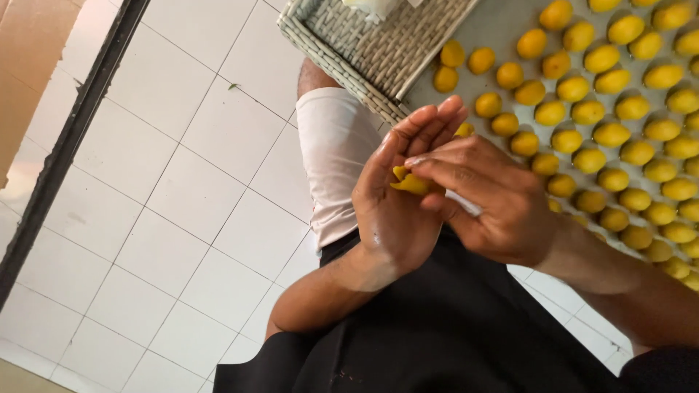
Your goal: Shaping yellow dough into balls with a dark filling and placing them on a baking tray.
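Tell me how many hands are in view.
2. The left hand lies palm-open at centre, cupping a yellow dough piece; the right hand, beside it, presses its fingers onto that piece. No other hands show.

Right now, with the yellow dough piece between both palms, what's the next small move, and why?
Probably keep rolling the soft yellow dough piece between the palms a little more. It looks uneven, flattened with a pointed end, lying on the open left hand under the right hand's fingers, while the oval yellow dough balls in rows on the grey tray are smooth and rounded.
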